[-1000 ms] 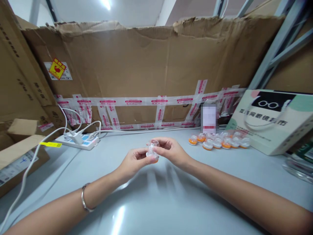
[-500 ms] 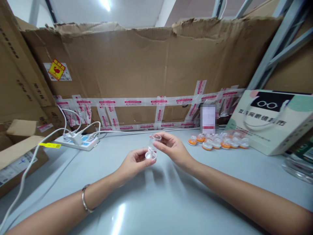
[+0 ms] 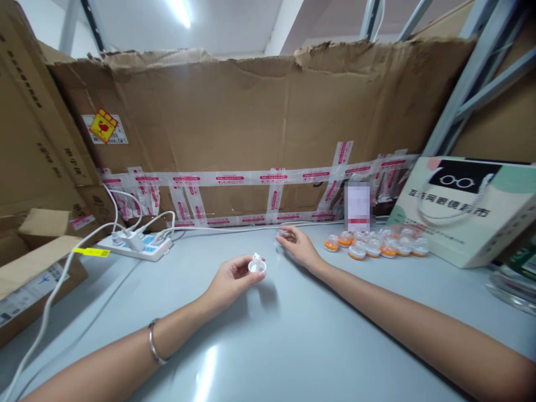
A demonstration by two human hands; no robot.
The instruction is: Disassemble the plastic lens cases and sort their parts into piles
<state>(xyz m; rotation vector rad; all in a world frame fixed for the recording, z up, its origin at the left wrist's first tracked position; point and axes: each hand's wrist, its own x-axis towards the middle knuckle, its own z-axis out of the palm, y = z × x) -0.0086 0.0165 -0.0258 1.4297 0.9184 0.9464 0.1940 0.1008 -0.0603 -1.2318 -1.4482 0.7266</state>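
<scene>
My left hand pinches a small white round cup-like capsule half by its rim, its open side facing me. A little white lumpy piece shows at the cup's far edge; its kind is too small to tell. Farther back, near the rear of the table, my right hand has its fingers closed round a clear plastic capsule cover, which is low over the table or touching it. Right of that hand stand several clear-topped capsules with orange or white bases.
A power strip with plugs and white cables lies at the back left, beside an open carton. A large taped cardboard sheet walls off the back. At right are a gift box and a clear bottle.
My right hand has drawn away from the left, back and to the right, taking the clear cover off the white cup. My left hand has stayed nearly in place.
</scene>
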